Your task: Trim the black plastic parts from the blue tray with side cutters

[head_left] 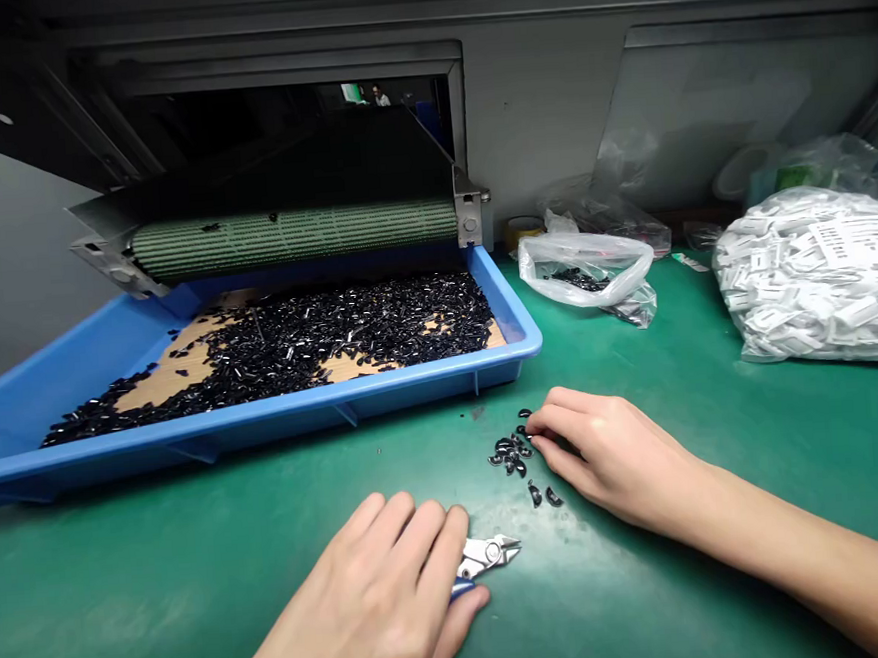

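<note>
1. Left hand [360, 600] low in the frame, curled over a pair of side cutters [492, 554]; forearm cut off by the bottom edge.
2. Grip on the cutters closed but partly hidden: fingers across the top, thumb near the lower side, handles mostly covered by the palm. Only a sliver of blue handle [461, 589] showing. Steel head pointing right, jaws almost closed, nothing visible between them.
3. Right hand [613, 447] resting on a green mat [89, 604], fingers half curled, forearm running off the lower right corner.
4. Right fingertips [534, 429] touching the edge of a small scatter of black pieces [509, 454]. Undersides of the fingers out of sight, so no telling whether any piece is pinched.
5. Scatter lying on the mat between both hands, just below a blue tray [264, 413], with two pieces [542, 496] slightly apart from the rest.
6. Tray cut off by the left edge, holding a spread of black pieces [296, 334] on cardboard [175, 372]; single shapes too small to make out.
7. Green belt roller [290, 241] in a metal frame above the far end of the tray. Dark opening behind it, with a distant person [378, 96], hands not visible.
8. Clear bag [585, 269] of black pieces right of the tray. Further right, a bulging bag [818, 277] of white parts, cut off by the frame edge, label unreadable.
</note>
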Demonstrator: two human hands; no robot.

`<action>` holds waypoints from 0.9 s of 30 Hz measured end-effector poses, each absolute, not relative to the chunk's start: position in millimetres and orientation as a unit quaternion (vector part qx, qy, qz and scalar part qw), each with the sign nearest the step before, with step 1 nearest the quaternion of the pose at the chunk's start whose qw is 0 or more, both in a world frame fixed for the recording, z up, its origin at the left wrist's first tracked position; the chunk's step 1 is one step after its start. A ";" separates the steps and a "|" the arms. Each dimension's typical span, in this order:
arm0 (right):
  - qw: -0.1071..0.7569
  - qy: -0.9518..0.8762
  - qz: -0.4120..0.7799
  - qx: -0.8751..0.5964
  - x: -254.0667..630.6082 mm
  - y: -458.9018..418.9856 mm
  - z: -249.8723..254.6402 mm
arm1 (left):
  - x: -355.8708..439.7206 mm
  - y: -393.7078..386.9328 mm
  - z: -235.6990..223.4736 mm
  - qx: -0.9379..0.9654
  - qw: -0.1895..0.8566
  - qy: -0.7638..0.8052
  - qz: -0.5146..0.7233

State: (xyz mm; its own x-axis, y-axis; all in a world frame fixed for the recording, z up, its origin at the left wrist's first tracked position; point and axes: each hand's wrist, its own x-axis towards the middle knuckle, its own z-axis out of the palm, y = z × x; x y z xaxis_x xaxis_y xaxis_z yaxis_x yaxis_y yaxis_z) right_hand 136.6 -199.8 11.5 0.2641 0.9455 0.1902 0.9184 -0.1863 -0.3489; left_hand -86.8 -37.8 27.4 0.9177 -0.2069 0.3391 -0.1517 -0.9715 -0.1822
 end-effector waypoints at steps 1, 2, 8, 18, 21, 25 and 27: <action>0.185 -0.604 0.031 -0.775 136.2 -199.3 13.1 | -87.7 -37.4 27.1 -0.978 0.073 0.090 -0.172; 0.176 -0.602 0.027 -0.778 135.8 -199.4 15.2 | -88.9 -36.8 26.8 -0.980 0.066 0.090 -0.162; 0.240 -0.630 0.081 -0.734 114.6 -212.6 29.3 | -98.6 -31.4 25.3 -0.987 0.048 0.074 -0.138; 0.140 -0.687 0.151 -0.697 83.4 -225.6 22.7 | -100.6 -39.3 29.2 -0.984 0.074 0.090 -0.133; 0.124 -0.701 0.124 -0.691 86.7 -227.9 24.7 | -99.1 -44.4 30.0 -0.985 0.088 0.088 -0.122; 0.117 -0.707 0.116 -0.688 88.0 -231.4 28.6 | -96.8 -48.0 30.5 -0.987 0.091 0.088 -0.099; 0.113 -0.708 0.111 -0.688 88.4 -232.7 29.4 | -95.9 -48.8 31.1 -0.988 0.090 0.083 -0.095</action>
State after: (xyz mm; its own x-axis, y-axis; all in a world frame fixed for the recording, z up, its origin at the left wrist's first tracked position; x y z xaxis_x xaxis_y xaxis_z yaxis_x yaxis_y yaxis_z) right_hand 88.4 -232.7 29.4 -0.0285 0.9996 0.0067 0.9494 0.0292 -0.3126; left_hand -95.9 -48.8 31.1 0.9683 -0.1807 0.1722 -0.1466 -0.9700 -0.1939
